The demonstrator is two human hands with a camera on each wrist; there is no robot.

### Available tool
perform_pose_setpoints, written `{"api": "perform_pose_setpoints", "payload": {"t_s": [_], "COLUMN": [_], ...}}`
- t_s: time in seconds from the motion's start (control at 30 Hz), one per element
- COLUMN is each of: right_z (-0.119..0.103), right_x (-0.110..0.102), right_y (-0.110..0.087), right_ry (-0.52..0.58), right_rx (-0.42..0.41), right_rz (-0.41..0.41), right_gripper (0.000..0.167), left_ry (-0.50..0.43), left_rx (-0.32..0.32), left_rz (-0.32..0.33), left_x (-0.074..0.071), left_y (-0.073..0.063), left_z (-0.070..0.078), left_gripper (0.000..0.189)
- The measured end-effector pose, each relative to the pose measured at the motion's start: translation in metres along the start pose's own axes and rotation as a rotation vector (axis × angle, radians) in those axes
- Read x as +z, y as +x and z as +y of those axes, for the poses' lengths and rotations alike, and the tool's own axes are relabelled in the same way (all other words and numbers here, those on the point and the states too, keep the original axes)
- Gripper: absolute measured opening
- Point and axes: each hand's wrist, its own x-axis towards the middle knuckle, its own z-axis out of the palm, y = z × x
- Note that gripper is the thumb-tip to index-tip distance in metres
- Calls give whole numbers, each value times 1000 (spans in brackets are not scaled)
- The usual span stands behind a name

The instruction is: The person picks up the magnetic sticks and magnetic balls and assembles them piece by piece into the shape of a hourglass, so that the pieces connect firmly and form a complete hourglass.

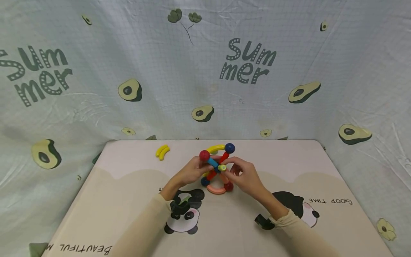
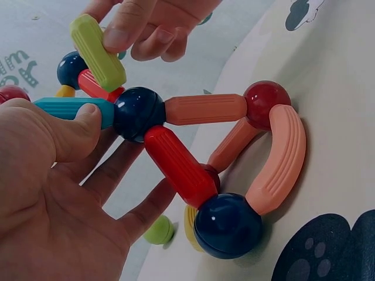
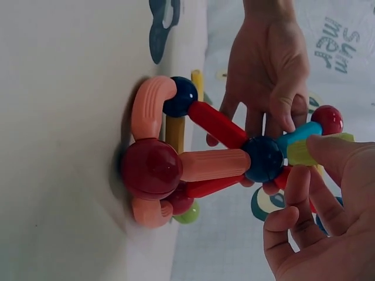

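Observation:
A magnetic ball-and-stick frame (image 1: 216, 190) stands on the tabletop between both hands. My left hand (image 1: 191, 172) holds it by the light blue stick (image 2: 76, 110), with the thumb pressed along that stick. The stick leads into a dark blue ball (image 2: 139, 114), from which a red stick (image 2: 180, 167) and a straight peach stick (image 2: 205, 109) run down. Curved peach sticks (image 2: 284, 158) join the dark red ball (image 2: 267, 104) and the lower blue ball (image 2: 227, 225) at the base. Between thumb and finger, my right hand (image 1: 245, 178) pinches a yellow-green stick (image 2: 98, 52), its end right at the upper blue ball.
Two curved yellow sticks (image 1: 162, 152) lie at the back left of the tabletop (image 1: 128, 200). A green ball (image 2: 158, 230) shows behind the frame's base. Printed cloth (image 1: 160, 71) hangs behind and along both sides.

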Motion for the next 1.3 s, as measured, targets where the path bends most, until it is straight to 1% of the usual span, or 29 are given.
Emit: {"api": "perform_pose_setpoints", "payload": {"t_s": [0.23, 0.43, 0.67, 0.9, 1.03, 1.13, 1.23, 1.3], "right_z": [3, 4, 5, 6, 6, 7, 11, 15], "right_x": [3, 4, 5, 7, 9, 8, 3, -2], "right_y": [-3, -4, -3, -3, -6, -8, -11, -13], "right_ry": [-10, 6, 0, -9, -25, -36, -47, -64], "right_rx": [-17, -50, -37, -27, -16, -23, -39, -29], "right_rz": [25, 38, 46, 71, 70, 60, 55, 57], "right_gripper": [26, 27, 26, 27, 26, 27, 27, 25], "left_ry": [-13, 21, 31, 26, 36, 36, 22, 8], "left_rx": [-1, -7, -6, 13, 28, 34, 51, 64], "left_rz": [2, 8, 17, 35, 52, 70, 93, 109], "left_x": [1, 1, 3, 6, 8, 10, 12, 15], "left_y": [1, 0, -1, -1, -3, -4, -6, -7], "left_z": [0, 1, 2, 2, -1, -3, -5, -6], "left_gripper": [42, 43, 45, 48, 49, 49, 49, 49]}}
